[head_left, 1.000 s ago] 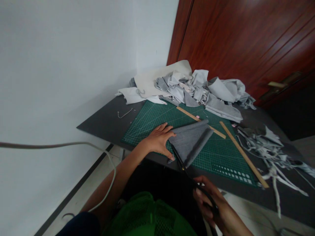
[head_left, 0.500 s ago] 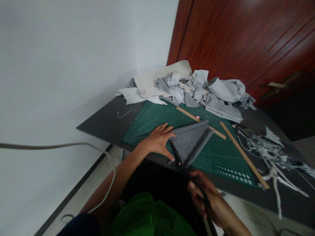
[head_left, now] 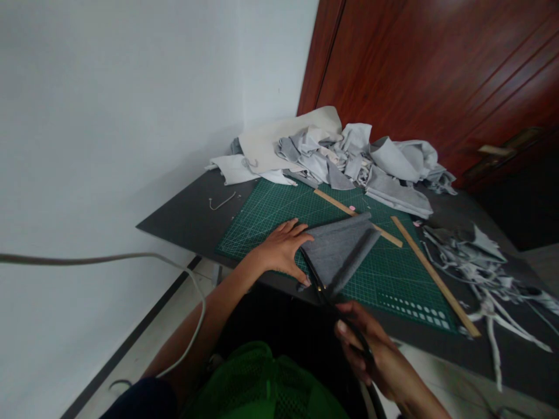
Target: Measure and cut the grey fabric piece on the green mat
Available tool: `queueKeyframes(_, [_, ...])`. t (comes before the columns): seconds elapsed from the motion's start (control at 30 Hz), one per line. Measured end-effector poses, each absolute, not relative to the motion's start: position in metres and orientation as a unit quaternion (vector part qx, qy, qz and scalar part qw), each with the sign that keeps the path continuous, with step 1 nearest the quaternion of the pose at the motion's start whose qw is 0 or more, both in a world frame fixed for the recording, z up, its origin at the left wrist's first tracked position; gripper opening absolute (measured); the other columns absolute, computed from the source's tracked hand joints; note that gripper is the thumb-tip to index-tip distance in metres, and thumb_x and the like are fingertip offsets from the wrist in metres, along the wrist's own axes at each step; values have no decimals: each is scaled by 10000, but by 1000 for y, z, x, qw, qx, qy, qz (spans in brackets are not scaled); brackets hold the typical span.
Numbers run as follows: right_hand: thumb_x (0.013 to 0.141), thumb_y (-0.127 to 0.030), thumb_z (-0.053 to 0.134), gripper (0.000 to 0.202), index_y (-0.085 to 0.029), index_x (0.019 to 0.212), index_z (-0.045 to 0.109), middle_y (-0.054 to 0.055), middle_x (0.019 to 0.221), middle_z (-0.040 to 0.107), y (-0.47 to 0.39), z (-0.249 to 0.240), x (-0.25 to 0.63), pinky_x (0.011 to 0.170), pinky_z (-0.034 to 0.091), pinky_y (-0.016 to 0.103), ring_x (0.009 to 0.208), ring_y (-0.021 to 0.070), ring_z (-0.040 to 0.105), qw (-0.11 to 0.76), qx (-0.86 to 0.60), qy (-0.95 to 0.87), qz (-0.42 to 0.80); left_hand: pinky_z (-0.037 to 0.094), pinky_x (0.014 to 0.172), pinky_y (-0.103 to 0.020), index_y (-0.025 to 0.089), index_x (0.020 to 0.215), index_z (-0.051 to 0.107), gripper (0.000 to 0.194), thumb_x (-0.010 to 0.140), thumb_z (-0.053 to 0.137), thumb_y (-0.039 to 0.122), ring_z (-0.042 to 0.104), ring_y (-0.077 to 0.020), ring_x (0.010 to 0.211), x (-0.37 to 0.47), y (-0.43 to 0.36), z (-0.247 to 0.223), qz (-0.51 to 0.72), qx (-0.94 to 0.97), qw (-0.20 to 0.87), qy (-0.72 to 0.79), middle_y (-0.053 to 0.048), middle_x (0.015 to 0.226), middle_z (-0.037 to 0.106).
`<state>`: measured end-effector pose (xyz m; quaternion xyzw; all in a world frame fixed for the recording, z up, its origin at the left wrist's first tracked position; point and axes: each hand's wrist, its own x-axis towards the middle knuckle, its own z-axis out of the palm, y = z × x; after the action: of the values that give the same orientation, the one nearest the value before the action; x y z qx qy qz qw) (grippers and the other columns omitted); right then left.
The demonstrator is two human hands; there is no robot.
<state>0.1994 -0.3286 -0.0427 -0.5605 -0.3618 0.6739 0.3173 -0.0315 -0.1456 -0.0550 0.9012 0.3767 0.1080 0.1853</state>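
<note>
A dark grey piece of cloth (head_left: pixel 334 250) lies folded on the green cutting mat (head_left: pixel 375 279), its near corner close to the table's front edge. My left hand (head_left: pixel 283 247) rests flat at the cloth's left side, fingers spread and the thumb stretched toward me. Black-handled scissors (head_left: pixel 322 293) are in my right hand (head_left: pixel 364 343), fingers wrapped round the handles below the table edge. Their blades run along the left edge of the cloth, right beside my left thumb. How far apart the blades are is hard to make out.
Two wooden rulers (head_left: pixel 430 270) lie on the mat. Crumpled grey and white fabric (head_left: pixel 314 151) is heaped at the back, and shredded scraps (head_left: pixel 476 262) lie on the right. A pale cable (head_left: pixel 131 256) crosses at left, above my left arm. Behind stands a brown door (head_left: pixel 406 70).
</note>
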Motion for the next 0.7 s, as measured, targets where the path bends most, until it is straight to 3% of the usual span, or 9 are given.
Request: queueKeyframes(0.7, [766,-662,794,642,-243,1153,499,-114,669,482,-329,-47,206,310,268,122,372,5,284,310,-570,-375,662,167,1273,-522,279,1513,491,1119,569,848,761,139,-372,1585,-42,-138,-55,103,904,205,360,-109,1682,301])
